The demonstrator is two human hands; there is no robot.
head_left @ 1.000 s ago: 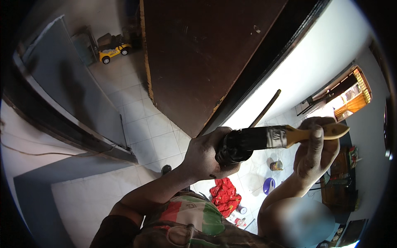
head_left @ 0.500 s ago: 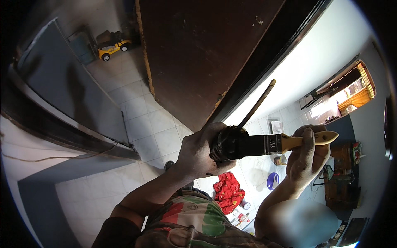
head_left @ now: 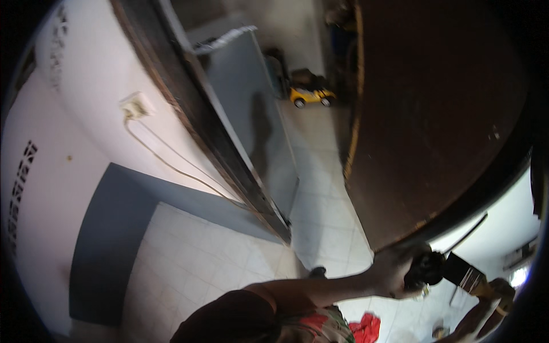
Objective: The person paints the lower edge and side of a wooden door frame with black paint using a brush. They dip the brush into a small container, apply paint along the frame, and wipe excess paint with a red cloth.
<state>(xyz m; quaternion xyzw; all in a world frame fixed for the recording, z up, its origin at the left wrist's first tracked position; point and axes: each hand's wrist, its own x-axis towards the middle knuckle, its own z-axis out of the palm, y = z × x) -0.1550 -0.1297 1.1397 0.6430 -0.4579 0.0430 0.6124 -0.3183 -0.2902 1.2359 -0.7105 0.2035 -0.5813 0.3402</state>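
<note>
At the lower right, my left hand point(head_left: 394, 274) is wrapped round a small, black, paint-covered container point(head_left: 422, 268). A paintbrush point(head_left: 466, 274) with a dark, wide head and wooden handle is in my right hand point(head_left: 496, 297), its bristle end beside the container. A thin dark stick point(head_left: 469, 231) slants up behind the container; I cannot tell whether it stands in it. Above my hands is a dark brown door point(head_left: 434, 120) with a rough pale edge, and its black frame runs along the right. My right fingers are partly blurred.
On the left are a grey door point(head_left: 234, 103), a dark doorframe point(head_left: 206, 143) and a white wall with a socket point(head_left: 135, 104) and hanging cable. A yellow toy car point(head_left: 309, 96) stands beyond the doorway. A red cloth point(head_left: 366, 328) lies on the tiled floor below.
The view has swung left, so the doors, toy car and both hands appear further right, and my hands lower. More left wall shows. Both hands still hold the container and brush.
</note>
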